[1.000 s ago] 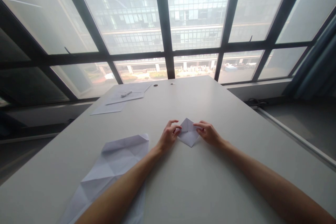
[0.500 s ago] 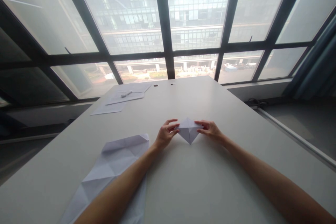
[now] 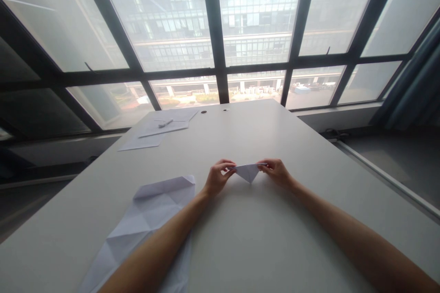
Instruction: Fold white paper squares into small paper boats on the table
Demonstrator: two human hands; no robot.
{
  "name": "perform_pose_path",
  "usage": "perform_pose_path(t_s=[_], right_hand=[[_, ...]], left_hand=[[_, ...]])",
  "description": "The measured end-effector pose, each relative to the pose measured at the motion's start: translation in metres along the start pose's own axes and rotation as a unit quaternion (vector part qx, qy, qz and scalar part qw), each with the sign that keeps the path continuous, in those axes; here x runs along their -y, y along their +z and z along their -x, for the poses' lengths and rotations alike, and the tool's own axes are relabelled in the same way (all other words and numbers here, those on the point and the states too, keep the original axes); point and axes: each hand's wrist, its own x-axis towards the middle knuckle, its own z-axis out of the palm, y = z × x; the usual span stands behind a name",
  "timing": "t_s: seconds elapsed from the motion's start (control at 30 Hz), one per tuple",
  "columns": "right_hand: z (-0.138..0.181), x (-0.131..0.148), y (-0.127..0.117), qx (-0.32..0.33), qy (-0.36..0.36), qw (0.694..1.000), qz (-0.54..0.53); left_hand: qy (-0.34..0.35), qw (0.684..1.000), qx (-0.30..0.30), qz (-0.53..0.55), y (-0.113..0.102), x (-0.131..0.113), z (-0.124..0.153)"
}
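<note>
Between my two hands is a small folded piece of white paper (image 3: 248, 172), its visible face a triangle pointing down toward me. My left hand (image 3: 219, 176) pinches its left corner between thumb and fingers. The right corner is gripped the same way by my right hand (image 3: 275, 171). The paper's upper edge runs nearly straight from one hand to the other. Under and beside my left forearm lies a large creased sheet of white paper (image 3: 147, 210), partly covered by that arm.
Several flat white sheets (image 3: 144, 142) lie at the far left of the white table (image 3: 247, 132), with a small white object (image 3: 165, 123) on top. A round cable hole (image 3: 204, 112) is near the far edge. Windows (image 3: 254, 13) stand beyond, and a curtain (image 3: 409, 82) hangs at right.
The folded paper has gone from a diamond outline to a downward triangle, its upper point no longer showing. Both hands keep their hold and have shifted only slightly.
</note>
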Motion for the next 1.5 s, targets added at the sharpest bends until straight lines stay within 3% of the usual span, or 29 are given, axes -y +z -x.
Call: perform_pose_path(t_s=[0.33, 0.5, 0.63, 0.83, 1.17, 1.5], right_hand=[[0.008, 0.015, 0.002, -0.038, -0.081, 0.996, -0.008], [0.006, 0.009, 0.004, -0.027, -0.117, 0.99, 0.068], [0.005, 0.003, 0.006, -0.004, -0.148, 0.977, 0.152], [0.009, 0.006, 0.007, 0.057, -0.126, 0.968, 0.21], [0.008, 0.005, 0.008, 0.079, -0.141, 0.957, 0.239], [0.008, 0.011, 0.007, 0.116, -0.163, 0.95, 0.239]], left_hand=[[0.015, 0.999, -0.027, -0.026, -0.001, -0.01, 0.005], [0.053, 0.997, -0.026, -0.051, 0.0, -0.009, 0.004], [0.055, 0.993, 0.019, -0.102, 0.003, -0.003, 0.005], [0.066, 0.968, 0.165, -0.176, 0.006, -0.006, 0.008], [0.113, 0.96, 0.169, -0.194, 0.009, -0.002, 0.008], [0.1, 0.954, 0.182, -0.218, 0.009, 0.002, 0.005]])
